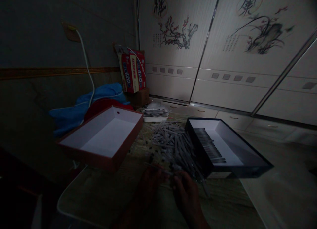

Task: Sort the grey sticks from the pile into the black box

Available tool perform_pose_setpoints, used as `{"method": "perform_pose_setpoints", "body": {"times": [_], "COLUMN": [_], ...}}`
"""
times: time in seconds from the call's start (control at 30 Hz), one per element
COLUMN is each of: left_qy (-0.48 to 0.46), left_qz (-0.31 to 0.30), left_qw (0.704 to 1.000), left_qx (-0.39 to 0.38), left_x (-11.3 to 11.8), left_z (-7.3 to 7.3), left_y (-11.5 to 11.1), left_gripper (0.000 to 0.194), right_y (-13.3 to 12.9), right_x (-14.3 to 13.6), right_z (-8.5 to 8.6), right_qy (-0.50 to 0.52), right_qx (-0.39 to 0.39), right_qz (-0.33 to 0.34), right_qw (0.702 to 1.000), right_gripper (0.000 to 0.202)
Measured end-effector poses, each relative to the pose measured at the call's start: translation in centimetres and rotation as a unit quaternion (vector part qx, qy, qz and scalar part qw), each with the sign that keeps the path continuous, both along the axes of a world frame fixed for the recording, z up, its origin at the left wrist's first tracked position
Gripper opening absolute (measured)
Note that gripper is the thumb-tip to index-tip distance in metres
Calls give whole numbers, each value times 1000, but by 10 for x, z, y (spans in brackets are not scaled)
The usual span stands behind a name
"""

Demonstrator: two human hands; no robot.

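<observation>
Close together at the table's near side, my left hand (150, 182) and my right hand (185, 191) have their fingers pinched round a thin pale stick (166, 171) that spans between them. Dim light and blur hide its exact kind. Just beyond my hands lies a loose heap of slim, grey-white, pen-like sticks (177, 143). Several small black pieces (150, 149) are scattered left of the heap. To the right, a dark box (220, 172) with a white inside holds a row of dark slim sticks (209, 146) along its left side.
A red-brown box (121, 156) with a white inside stands at the left on the table (99, 196). At the back is a white tray (155, 119) of sticks and plastic. Behind are a blue cloth (71, 111), a red-and-white carton (133, 72) and patterned sliding doors (170, 57).
</observation>
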State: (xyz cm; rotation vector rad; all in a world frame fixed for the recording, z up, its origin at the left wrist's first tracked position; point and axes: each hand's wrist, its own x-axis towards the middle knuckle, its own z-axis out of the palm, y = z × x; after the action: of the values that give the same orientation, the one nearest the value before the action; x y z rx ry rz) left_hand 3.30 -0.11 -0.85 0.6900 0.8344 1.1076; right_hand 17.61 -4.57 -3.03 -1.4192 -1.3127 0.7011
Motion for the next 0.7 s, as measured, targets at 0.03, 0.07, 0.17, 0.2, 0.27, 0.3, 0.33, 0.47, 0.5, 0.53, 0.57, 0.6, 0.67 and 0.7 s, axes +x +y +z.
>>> {"method": "perform_pose_setpoints", "body": {"times": [0.03, 0.07, 0.17, 0.2, 0.27, 0.3, 0.33, 0.47, 0.5, 0.53, 0.57, 0.6, 0.67, 0.7], "left_qy": [2, 8, 37, 40, 32, 24, 15, 5, 11, 18, 25, 29, 30, 30], "left_qz": [-2, -4, -4, -5, -7, -3, 1, 15, 14, 10, 7, 4, -1, -1], "left_qw": [1000, 1000, 999, 999, 999, 1000, 1000, 1000, 1000, 1000, 1000, 999, 999, 999], "left_qx": [4, 7, 13, 17, 18, 13, 4, -1, 5, 10, 13, 15, 23, 26], "left_x": [0, 0, 0, 0, 0, 0, 0, -2, -2, -2, -1, -1, -1, -1], "left_z": [0, 0, -2, -4, -8, -10, -12, -15, -15, -14, -12, -11, -9, -9], "left_y": [0, 0, 0, 0, 1, 2, 3, 3, 3, 2, 1, 1, -1, -1], "left_gripper": [23, 23, 22, 21, 20, 20, 20, 22, 23, 23, 24, 24, 24, 23], "right_y": [0, 0, 1, 1, 1, 1, 0, -2, -3, -3, -2, -2, -1, -1], "right_x": [0, 0, 0, 0, -1, -2, -2, -4, -4, -4, -4, -4, -3, -3], "right_z": [-2, -4, -8, -9, -7, -4, -2, 7, 7, 6, 5, 2, -1, -3], "right_qy": [-20, -39, -74, -78, -80, -78, -76, -73, -75, -77, -79, -79, -83, -89], "right_qx": [7, 16, 36, 38, 37, 34, 29, 20, 20, 17, 13, 8, -2, -5], "right_qz": [-2, -5, -16, -16, -15, -11, -6, 28, 35, 39, 41, 39, 32, 24], "right_qw": [1000, 999, 996, 996, 996, 996, 997, 997, 996, 996, 996, 996, 996, 996], "right_gripper": [30, 31, 33, 34, 37, 37, 37, 25, 24, 24, 26, 28, 33, 35]}}
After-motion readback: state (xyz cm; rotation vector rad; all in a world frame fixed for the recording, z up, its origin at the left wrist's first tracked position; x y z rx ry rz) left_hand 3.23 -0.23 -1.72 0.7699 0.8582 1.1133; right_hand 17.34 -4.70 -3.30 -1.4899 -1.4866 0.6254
